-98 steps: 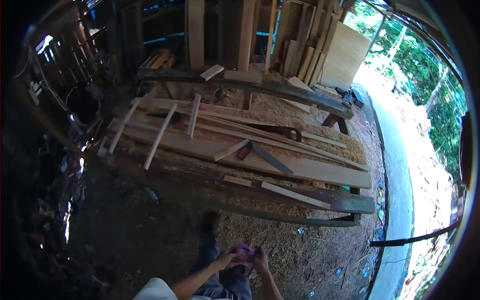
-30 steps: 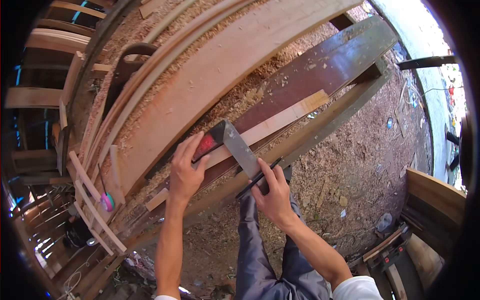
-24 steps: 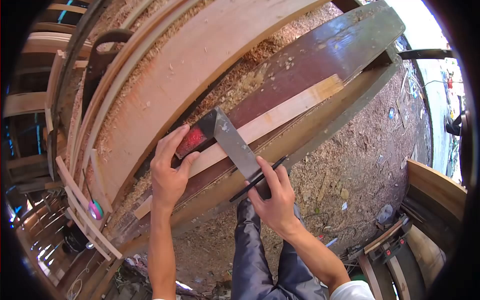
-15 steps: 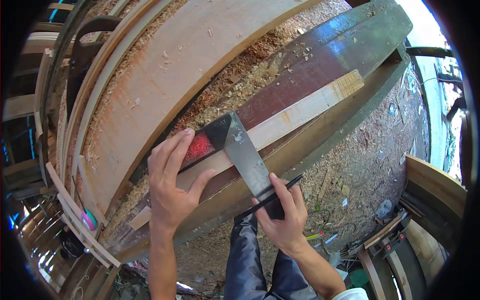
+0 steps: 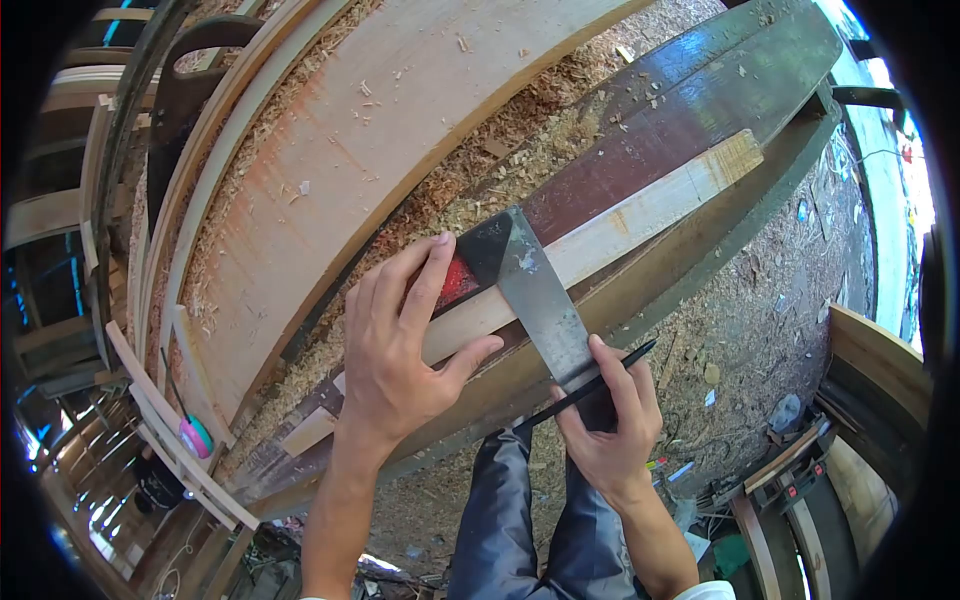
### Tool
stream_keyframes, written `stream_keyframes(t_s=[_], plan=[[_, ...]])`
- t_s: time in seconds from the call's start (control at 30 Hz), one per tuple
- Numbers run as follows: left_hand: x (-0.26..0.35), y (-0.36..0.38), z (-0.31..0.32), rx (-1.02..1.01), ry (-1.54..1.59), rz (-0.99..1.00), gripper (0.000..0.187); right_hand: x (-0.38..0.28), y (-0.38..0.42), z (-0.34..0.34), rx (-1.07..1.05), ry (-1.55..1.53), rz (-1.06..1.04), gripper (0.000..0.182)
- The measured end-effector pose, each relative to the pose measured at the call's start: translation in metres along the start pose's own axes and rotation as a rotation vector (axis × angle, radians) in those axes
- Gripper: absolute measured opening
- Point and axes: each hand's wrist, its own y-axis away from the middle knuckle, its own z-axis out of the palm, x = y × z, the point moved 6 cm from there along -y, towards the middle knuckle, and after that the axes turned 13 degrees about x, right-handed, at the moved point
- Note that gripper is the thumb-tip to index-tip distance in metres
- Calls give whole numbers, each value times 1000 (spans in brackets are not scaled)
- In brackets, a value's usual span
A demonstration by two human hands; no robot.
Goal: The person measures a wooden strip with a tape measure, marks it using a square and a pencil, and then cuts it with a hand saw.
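A pale wooden strip (image 5: 650, 220) lies along a dark reddish-brown board (image 5: 690, 130). Across the strip sits a square with a flat metal blade (image 5: 545, 300) and a dark stock (image 5: 485, 250) with a red patch. My left hand (image 5: 400, 345) is spread over the strip and the red part, fingertips on the stock, thumb apart on the near side. My right hand (image 5: 615, 425) pinches the near end of the blade and also holds a black pencil-like stick (image 5: 640, 353), which crosses under the fingers.
A wide curved plank (image 5: 340, 150) with shavings lies at the upper left, beside a handsaw (image 5: 175, 110). A pink and teal object (image 5: 196, 437) is at the lower left. Curved boards (image 5: 880, 360) stand at the right. Shavings and scraps cover the ground (image 5: 740, 320).
Both hands, the square, the strip and the surroundings appear shifted right in the view. Both hands keep the same hold, and the blade still crosses the strip.
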Motion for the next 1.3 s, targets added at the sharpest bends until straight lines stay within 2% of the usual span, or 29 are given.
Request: stream_keyframes(t_s=[0.17, 0.53, 1.3], plan=[[0, 2, 1, 19, 1, -6, 87, -1, -5, -2, -6, 10, -64, 64], [7, 3, 5, -12, -50, -26, 94, 3, -3, -5, -36, -14, -7, 62], [8, 9, 6, 77, -44, -11, 88, 7, -1, -5, -60, -34, 17, 61]])
